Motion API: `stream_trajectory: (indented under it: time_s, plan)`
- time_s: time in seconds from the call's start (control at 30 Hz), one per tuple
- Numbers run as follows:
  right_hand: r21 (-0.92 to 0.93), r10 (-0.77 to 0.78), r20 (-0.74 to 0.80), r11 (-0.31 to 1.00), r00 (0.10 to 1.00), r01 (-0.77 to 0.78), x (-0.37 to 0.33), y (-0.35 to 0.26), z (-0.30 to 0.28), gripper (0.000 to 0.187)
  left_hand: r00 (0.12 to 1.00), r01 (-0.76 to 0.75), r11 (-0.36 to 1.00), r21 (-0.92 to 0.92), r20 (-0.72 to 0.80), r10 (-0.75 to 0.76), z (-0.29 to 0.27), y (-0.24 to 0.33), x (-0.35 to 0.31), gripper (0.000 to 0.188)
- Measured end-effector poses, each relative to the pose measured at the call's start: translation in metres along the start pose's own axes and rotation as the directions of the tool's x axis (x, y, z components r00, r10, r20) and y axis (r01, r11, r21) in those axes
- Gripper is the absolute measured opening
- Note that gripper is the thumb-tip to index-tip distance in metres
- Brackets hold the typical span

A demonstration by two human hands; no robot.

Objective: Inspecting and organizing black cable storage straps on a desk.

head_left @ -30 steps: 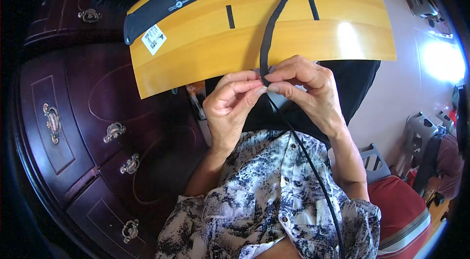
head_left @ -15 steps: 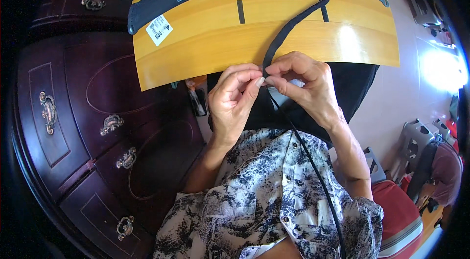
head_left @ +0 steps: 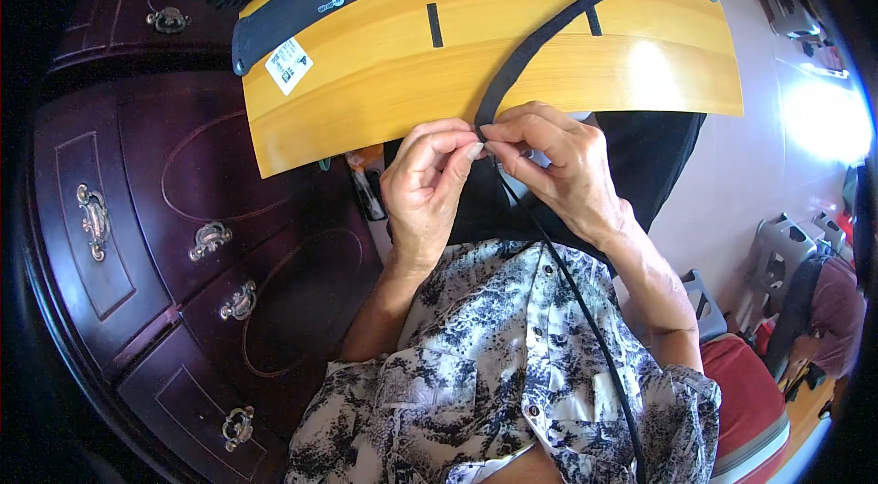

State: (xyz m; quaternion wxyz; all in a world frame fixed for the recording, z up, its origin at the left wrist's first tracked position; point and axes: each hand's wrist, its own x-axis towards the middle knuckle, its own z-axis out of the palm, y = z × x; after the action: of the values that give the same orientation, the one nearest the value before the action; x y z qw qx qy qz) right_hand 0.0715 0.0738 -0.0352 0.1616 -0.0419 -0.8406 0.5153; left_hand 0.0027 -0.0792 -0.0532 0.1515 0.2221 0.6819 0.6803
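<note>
A black strap curves up and rightward, its lower end apparently pinched by fingers.

Strap btwn L hand & R hand, far end over tabletop; cabinet L of tabletop.

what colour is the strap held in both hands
The strap is black or very dark grey, clearest in the head view.

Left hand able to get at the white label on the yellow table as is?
Likely yes: nothing covers the white label, though the left hand is occupied pinching the black strap.
</note>
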Motion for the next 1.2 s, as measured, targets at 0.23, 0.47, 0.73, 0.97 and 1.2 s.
stream_trajectory:
  time_s: [0.23, 0.47, 0.73, 0.97, 1.2]
  plan:
    - [0.047, 0.061, -0.005, 0.997, 0.998, -0.061, 0.001, 0.0, 0.004, 0.014, 1.0, 0.024, 1.0, -0.019, 0.002, -0.024, 0.002, 0.0, 0.0, 0.009]
    - [0.092, 0.137, -0.09, 0.987, 0.987, -0.129, 0.004, 0.004, 0.015, 0.008, 0.998, 0.044, 0.999, -0.022, -0.036, -0.045, 0.006, -0.003, -0.002, 0.01]
    - [0.085, 0.131, -0.107, 0.989, 0.986, -0.122, 0.005, 0.002, 0.015, 0.009, 0.997, 0.003, 1.0, -0.024, -0.078, -0.005, 0.008, -0.007, 0.0, 0.011]
    - [0.094, 0.15, -0.093, 0.985, 0.984, -0.142, 0.004, 0.001, 0.015, 0.009, 0.996, -0.007, 0.997, -0.081, -0.091, -0.001, 0.01, -0.01, -0.002, 0.012]
    - [0.065, 0.125, -0.055, 0.99, 0.991, -0.121, 0.004, 0.001, 0.01, 0.011, 0.995, -0.058, 0.998, 0.017, -0.077, 0.059, 0.006, -0.015, -0.003, 0.013]
